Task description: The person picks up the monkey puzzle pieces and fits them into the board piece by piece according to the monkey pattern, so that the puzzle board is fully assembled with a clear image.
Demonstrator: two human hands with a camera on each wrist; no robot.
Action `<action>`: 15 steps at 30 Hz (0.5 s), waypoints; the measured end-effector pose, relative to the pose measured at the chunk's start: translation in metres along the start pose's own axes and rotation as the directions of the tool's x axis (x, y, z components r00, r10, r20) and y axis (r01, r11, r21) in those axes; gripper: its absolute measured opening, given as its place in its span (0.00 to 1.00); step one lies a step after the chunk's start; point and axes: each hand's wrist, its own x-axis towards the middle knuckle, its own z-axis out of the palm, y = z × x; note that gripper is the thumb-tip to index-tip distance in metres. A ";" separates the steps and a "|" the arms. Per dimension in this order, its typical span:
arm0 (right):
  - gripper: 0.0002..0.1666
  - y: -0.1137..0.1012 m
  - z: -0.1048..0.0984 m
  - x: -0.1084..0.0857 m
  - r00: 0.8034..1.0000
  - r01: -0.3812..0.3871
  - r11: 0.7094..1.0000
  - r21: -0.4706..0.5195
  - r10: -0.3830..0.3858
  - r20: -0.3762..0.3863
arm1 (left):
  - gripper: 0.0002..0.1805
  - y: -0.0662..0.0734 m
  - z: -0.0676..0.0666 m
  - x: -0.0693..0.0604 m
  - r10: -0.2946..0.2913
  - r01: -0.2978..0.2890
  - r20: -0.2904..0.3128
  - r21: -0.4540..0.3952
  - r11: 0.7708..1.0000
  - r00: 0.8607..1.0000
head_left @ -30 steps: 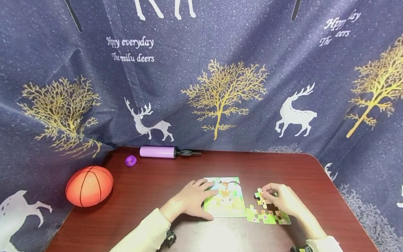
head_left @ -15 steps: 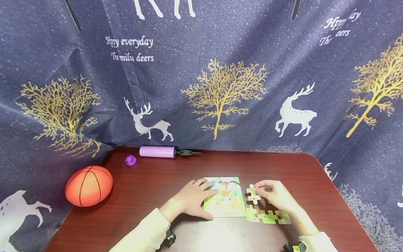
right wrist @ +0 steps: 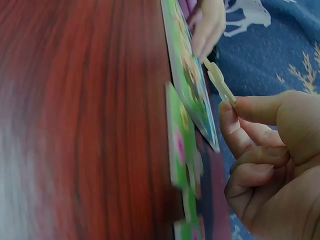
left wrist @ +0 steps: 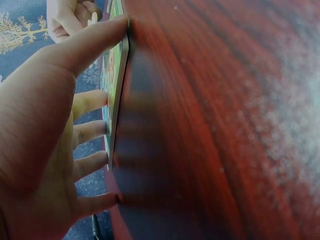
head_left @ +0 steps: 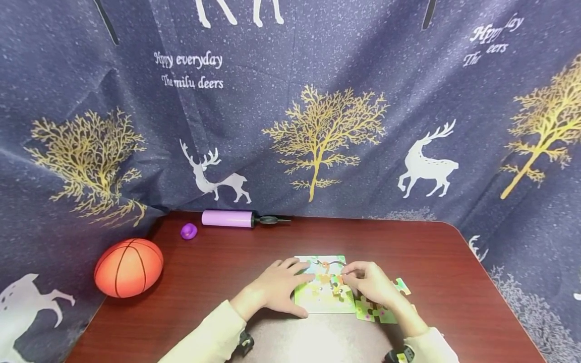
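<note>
A square picture board (head_left: 320,302) printed with a cartoon animal lies flat on the table. My left hand (head_left: 280,288) rests at its left side with spread fingers, the fingertips touching its edge in the left wrist view. Between thumb and fingertip, my right hand (head_left: 369,283) pinches a jigsaw puzzle piece (right wrist: 219,84), held tilted above the board's right part. Several green puzzle pieces (head_left: 364,308) lie in a row right of the board, partly hidden by my right forearm. Another piece (head_left: 402,286) lies behind that forearm.
A purple hand pump (head_left: 228,219) and a small purple hat-shaped thing (head_left: 188,231) lie at the table's back left. An orange basketball (head_left: 129,268) sits at the left edge. A dark blue curtain (head_left: 254,126) with deer and trees hangs behind the table (head_left: 218,267).
My right hand has moved left with the puzzle piece, from over the loose pieces to over the board. The piece behind my forearm has come into sight. My left hand stays put.
</note>
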 end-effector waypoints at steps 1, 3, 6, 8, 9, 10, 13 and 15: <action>0.10 -0.002 0.003 0.001 1.000 0.001 1.000 -0.007 -0.001 -0.008 | 0.51 0.000 0.000 0.000 0.000 0.000 0.002 0.000 1.000 1.000; 0.09 -0.005 0.009 0.003 1.000 -0.004 1.000 -0.019 0.003 -0.027 | 0.51 0.000 0.000 0.000 -0.001 0.001 -0.002 0.002 1.000 1.000; 0.08 -0.008 0.017 0.008 0.999 -0.020 1.000 -0.013 0.020 -0.044 | 0.51 0.000 0.000 0.000 0.001 0.000 -0.009 0.004 1.000 1.000; 0.07 -0.009 0.022 0.010 0.999 -0.031 1.000 -0.002 0.031 -0.043 | 0.51 0.001 -0.001 0.000 -0.003 0.003 -0.007 0.005 1.000 1.000; 0.07 -0.009 0.024 0.011 0.999 -0.032 0.999 0.002 0.032 -0.044 | 0.51 0.001 -0.001 0.000 -0.005 0.005 -0.004 0.005 1.000 1.000; 0.07 -0.009 0.026 0.012 0.999 -0.032 0.999 0.008 0.032 -0.042 | 0.51 0.002 -0.001 0.000 -0.008 0.008 -0.002 0.005 1.000 1.000; 0.07 -0.011 0.031 0.014 0.998 -0.034 0.999 0.019 0.035 -0.051 | 0.51 0.002 -0.002 0.000 -0.015 0.015 0.008 0.000 1.000 1.000; 0.07 -0.012 0.034 0.015 0.997 -0.043 0.999 0.016 0.044 -0.065 | 0.51 0.001 -0.002 0.000 -0.017 0.017 0.008 -0.005 1.000 1.000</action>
